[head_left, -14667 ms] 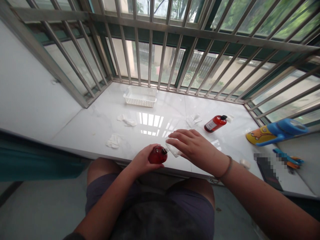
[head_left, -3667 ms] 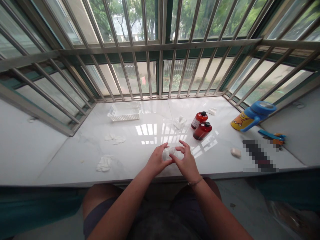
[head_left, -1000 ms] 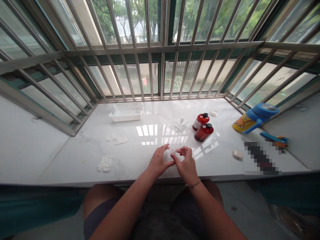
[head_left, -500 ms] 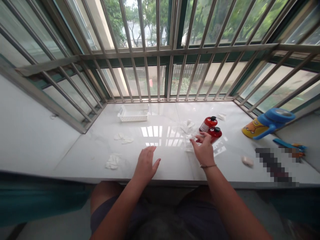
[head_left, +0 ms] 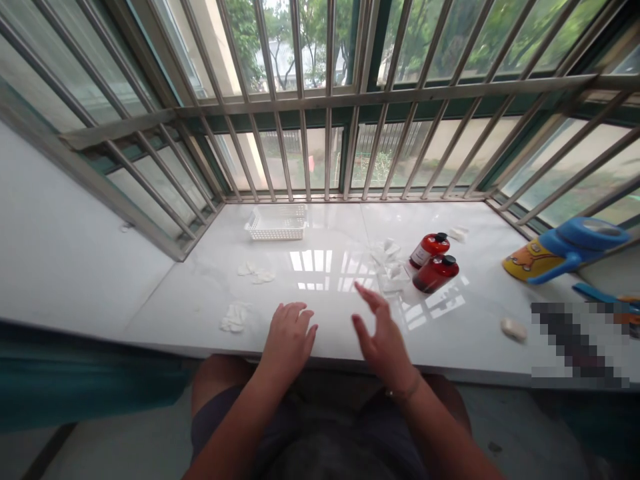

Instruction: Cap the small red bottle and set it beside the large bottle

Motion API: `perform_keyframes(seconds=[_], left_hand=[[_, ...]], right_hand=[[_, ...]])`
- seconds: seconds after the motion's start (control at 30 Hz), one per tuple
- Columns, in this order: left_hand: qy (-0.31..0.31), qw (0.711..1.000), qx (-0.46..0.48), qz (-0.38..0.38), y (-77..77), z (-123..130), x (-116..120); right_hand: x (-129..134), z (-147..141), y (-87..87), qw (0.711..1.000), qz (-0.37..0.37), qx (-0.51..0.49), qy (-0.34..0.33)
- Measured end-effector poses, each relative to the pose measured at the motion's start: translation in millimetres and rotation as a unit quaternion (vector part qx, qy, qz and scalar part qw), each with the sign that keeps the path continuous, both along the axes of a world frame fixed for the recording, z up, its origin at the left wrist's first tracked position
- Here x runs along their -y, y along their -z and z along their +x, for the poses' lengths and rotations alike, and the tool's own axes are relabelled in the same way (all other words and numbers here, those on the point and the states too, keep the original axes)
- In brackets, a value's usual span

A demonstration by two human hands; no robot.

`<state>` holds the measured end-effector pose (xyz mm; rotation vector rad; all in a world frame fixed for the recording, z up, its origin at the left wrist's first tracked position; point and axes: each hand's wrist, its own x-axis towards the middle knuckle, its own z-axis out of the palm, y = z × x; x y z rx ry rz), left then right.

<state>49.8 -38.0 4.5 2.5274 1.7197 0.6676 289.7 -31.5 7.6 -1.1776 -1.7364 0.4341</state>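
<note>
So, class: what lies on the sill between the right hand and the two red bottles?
In the head view, small clear packets lie between the right hand and the red bottles; otherwise only bare, glossy white sill.

White basket (head_left: 277, 225) by the bars, blue-lidded yellow cup (head_left: 560, 252) lying at right.

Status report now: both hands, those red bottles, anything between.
Left hand flat on sill, empty. Right hand open, raised, empty. Two red bottles beyond right hand, untouched. Small clear packets lie between.
</note>
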Motion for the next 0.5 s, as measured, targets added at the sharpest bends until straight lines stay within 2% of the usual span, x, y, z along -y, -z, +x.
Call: perform_keyframes(seconds=[0.07,0.1,0.2,0.27,0.33,0.43,0.5], left_hand=[[0.029,0.999,-0.006,-0.025,2.4,18,6],[0.042,0.998,-0.006,-0.039,4.0,25,8],[0.042,0.997,-0.010,-0.070,5.6,28,9],[-0.005,0.997,-0.036,-0.072,2.9,10,6],[-0.089,0.990,-0.086,-0.071,0.0,-22,1],[-0.244,0.947,-0.169,-0.126,2.3,-78,-7],[-0.304,0.920,-0.194,-0.152,8.1,-108,-11]], right_hand=[[26,-33,-2.9,0.989,-0.013,0.027,-0.143],[36,-45,-4.2,0.981,-0.023,0.036,-0.189],[55,-55,-11.6,0.968,-0.044,0.018,-0.248],[59,-45,-18.4,0.968,-0.056,-0.023,-0.243],[61,-30,-23.1,0.973,-0.065,-0.057,-0.216],[63,-10,-19.6,0.982,-0.080,-0.069,-0.158],[67,-2,-10.3,0.984,-0.093,-0.067,-0.133]])
